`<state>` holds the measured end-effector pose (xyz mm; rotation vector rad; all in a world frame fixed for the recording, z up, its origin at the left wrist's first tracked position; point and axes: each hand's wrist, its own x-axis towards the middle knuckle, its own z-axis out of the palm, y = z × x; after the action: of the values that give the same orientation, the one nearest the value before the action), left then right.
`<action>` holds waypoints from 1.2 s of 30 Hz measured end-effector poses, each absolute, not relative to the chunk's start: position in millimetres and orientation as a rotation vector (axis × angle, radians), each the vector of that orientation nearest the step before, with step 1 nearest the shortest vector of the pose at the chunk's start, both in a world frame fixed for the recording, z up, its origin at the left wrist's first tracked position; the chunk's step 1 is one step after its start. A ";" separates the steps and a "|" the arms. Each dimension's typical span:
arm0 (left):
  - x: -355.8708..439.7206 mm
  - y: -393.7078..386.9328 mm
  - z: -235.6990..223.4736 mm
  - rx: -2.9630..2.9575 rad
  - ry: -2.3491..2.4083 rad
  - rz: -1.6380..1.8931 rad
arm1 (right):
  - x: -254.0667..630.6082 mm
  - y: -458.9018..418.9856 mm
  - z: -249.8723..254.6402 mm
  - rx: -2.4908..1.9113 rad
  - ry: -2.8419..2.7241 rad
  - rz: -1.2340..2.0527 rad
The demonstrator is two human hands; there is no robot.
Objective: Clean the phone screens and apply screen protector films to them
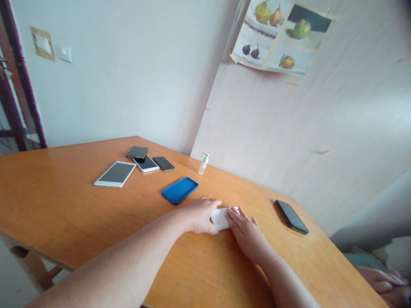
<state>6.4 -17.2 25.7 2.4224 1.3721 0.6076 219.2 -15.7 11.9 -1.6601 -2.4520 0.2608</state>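
Note:
A small white flat thing (221,218) with straight edges, perhaps a phone, lies on the wooden table in front of me. My left hand (203,216) is closed around its left end, thumb on the near edge and fingers on the far edge. My right hand (246,233) rests over its right part, fingers stretched flat on top and thumb apart. The right fingers cover much of its surface. Just beyond my left hand lies a blue phone case (180,190), hollow side up.
A clear pump bottle (203,164) stands near the table's far edge. At the back left lie a white tablet (117,173), a dark phone (163,163), a white-edged phone (147,163) and a dark device (137,152) overlapping it. A black phone (291,216) lies at right.

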 end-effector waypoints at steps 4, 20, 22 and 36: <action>6.9 -17.5 25.7 2.418 1.375 0.621 | 200.5 -33.1 17.8 -1.325 -2.612 0.342; 6.2 -23.3 37.4 2.417 1.415 0.532 | 235.7 -7.5 14.2 -1.559 -2.168 0.240; 6.2 -22.4 36.6 2.423 1.405 0.532 | 242.3 -2.6 16.3 -1.661 -2.112 0.175; 6.3 -21.9 37.6 2.465 1.366 0.533 | 239.8 -11.6 20.3 -1.925 -2.137 0.217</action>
<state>6.3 -21.9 37.6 2.4649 1.3662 0.5332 239.8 -11.6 20.3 -1.9252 -2.1367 0.2175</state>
